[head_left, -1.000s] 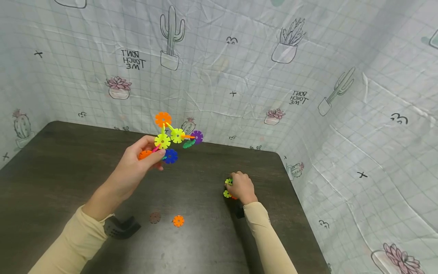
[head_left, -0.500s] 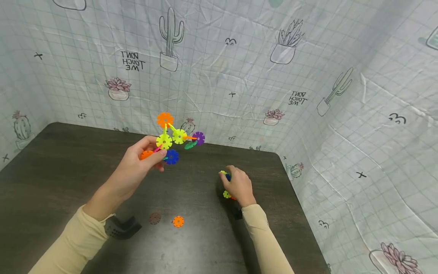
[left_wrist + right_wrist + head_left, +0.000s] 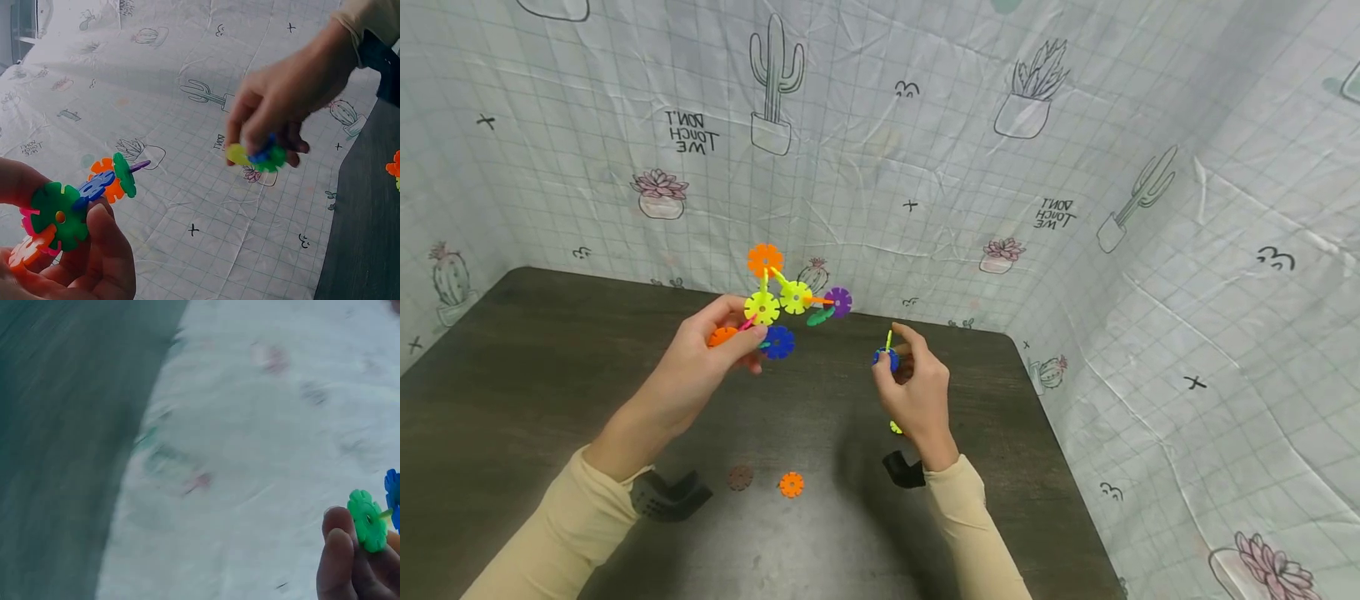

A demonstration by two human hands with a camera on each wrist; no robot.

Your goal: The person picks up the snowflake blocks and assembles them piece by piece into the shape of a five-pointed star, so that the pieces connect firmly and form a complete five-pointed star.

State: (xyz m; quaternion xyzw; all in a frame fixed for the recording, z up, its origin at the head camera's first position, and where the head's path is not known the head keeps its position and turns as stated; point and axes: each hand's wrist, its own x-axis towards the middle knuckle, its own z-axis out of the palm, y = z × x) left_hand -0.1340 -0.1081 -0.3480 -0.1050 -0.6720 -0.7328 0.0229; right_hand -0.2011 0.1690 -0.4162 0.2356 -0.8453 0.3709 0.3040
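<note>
In the head view my left hand [image 3: 688, 358] holds up a chain of joined notched discs, with an orange disc [image 3: 765, 260] on top, yellow discs [image 3: 762, 308] below it, a purple disc [image 3: 838, 302] at the right end and a blue disc [image 3: 778, 342] by the thumb. Right of it, above the table, my right hand [image 3: 919, 396] pinches a smaller joined piece with a blue disc [image 3: 885, 359] and a yellow one. The right wrist view shows a green disc [image 3: 368, 520] at its fingertips, joined to blue. The two pieces are apart.
A brown disc [image 3: 740, 477] and an orange disc [image 3: 792, 484] lie on the dark table [image 3: 820, 550]. Another yellow disc [image 3: 896, 427] lies partly behind my right hand. A patterned cloth [image 3: 865, 150] hangs behind and to the right.
My right hand has lifted the small blue and yellow piece off the table, moving up and slightly left. My left hand keeps its hold, with the chain shifted slightly right.
</note>
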